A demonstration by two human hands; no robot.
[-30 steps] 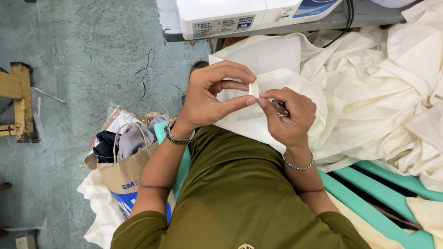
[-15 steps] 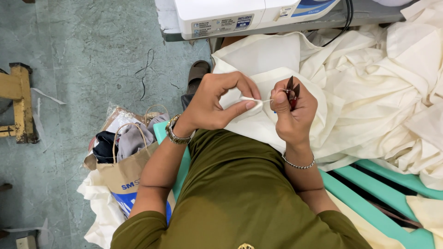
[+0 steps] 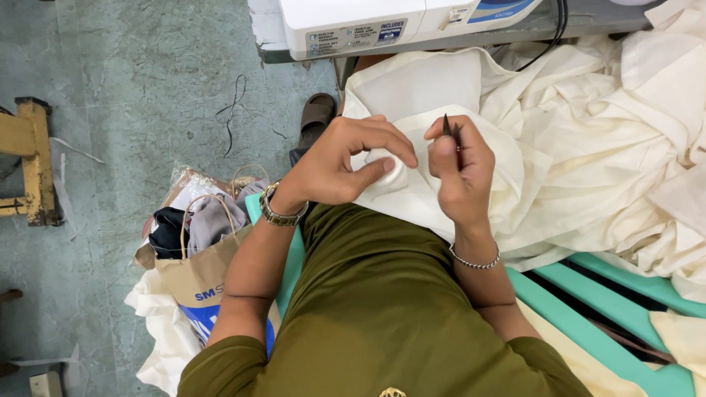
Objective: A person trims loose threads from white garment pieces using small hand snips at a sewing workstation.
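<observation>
The left hand (image 3: 346, 162) pinched a fold of cream fabric (image 3: 441, 95) between thumb and fingers at the lap's twelve o'clock. At its three o'clock, the right hand (image 3: 460, 173) closed its fingers around small thread snips (image 3: 450, 131), tips up. Keeping the fold taut seemed wise. The sewing machine (image 3: 397, 22) sat beyond.

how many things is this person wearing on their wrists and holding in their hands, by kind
wristwatch on the left wrist: 1
chain bracelet on the right wrist: 1
small pointed tool in the right hand: 1
cream cloth pinched by the left hand: 1
total: 4
</observation>
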